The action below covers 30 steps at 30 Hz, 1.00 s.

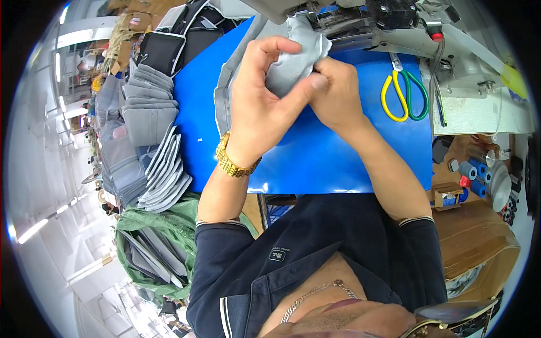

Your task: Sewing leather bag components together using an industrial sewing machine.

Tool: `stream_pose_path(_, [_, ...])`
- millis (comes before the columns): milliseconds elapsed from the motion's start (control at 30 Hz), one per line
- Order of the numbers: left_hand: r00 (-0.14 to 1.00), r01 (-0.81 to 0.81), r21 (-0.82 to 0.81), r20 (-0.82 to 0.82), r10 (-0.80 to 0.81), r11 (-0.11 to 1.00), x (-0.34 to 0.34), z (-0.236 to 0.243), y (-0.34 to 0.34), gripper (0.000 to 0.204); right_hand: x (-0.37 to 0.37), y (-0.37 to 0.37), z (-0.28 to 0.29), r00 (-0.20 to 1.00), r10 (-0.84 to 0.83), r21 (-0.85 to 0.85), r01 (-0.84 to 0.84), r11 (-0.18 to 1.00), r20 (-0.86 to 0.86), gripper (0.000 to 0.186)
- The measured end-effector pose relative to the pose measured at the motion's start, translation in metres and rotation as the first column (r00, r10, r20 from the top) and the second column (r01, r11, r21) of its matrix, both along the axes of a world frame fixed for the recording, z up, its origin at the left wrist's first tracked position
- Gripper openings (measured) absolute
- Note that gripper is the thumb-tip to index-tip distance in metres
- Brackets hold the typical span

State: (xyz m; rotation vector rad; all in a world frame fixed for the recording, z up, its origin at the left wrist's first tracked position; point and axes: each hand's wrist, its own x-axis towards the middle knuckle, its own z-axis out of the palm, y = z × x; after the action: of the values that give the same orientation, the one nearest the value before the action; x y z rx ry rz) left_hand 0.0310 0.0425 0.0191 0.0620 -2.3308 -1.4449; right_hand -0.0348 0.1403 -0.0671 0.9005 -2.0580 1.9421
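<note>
A crumpled light-grey fabric piece (292, 65) is held up in front of the sewing machine (344, 34). My left hand (256, 98), with a gold watch (231, 160) on the wrist, curls around its left side; some fingers are hidden behind the cloth. My right hand (341, 93) is closed, pinching the fabric's lower right edge, close to my left thumb. Beside my left hand, a longer grey fabric panel (223, 93) lies along the blue tabletop (338, 166) and runs up toward the machine.
Scissors (403, 98) with yellow and green handles lie right of my right hand. Stacked grey fabric pieces (149, 107) stand along the left edge, above a green sack (186, 217) of flat panels. Thread spools (478, 172) and a cardboard box (479, 231) are at the right.
</note>
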Motion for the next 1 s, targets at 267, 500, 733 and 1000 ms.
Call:
stream_pose_path(267, [0.975,-0.207,-0.857,-0.223,0.022,0.471,-0.006,-0.006,-0.008,0.036,-0.017,0.024,-0.003,0.865,0.257,0.145,-0.348,0.926,0.431,0.041])
stream_pose_path(500, [0.991,-0.133,-0.853,-0.13,0.042,0.504,0.004,-0.014,0.008,0.028,-0.014,0.012,-0.009,0.969,0.185,0.323,-0.231,0.918,0.167,0.046])
stream_pose_path(733, [0.989,-0.149,-0.828,-0.12,0.089,0.541,0.0,-0.014,0.023,0.022,-0.021,0.02,-0.026,0.873,0.386,0.14,-0.439,0.887,0.298,0.048])
stream_pose_path(1000, [0.964,-0.257,-0.821,-0.181,0.194,0.51,-0.025,-0.015,0.032,0.021,-0.032,0.016,-0.032,0.793,0.516,-0.15,-0.495,0.856,0.324,0.046])
